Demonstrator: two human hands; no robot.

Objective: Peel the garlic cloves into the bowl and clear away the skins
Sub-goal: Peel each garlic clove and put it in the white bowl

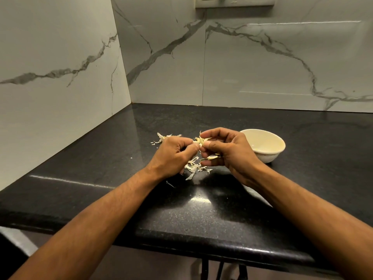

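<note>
Forearms reach over bench (201,219). Left hand (173,156), right hand (226,152) both pinch garlic clove (198,142) mid-air, peeling under way. Skins (194,168) litter bench below. Next, likely: drop bare clove into bowl (268,156) just right.

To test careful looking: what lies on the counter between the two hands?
In the head view, garlic skins litter the counter between the left hand and right hand.

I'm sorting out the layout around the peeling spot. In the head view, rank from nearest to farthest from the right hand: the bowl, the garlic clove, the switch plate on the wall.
1. garlic clove: pinched between the right hand and left hand.
2. bowl: on the counter, just right of that hand.
3. switch plate: high on the back wall.
</note>
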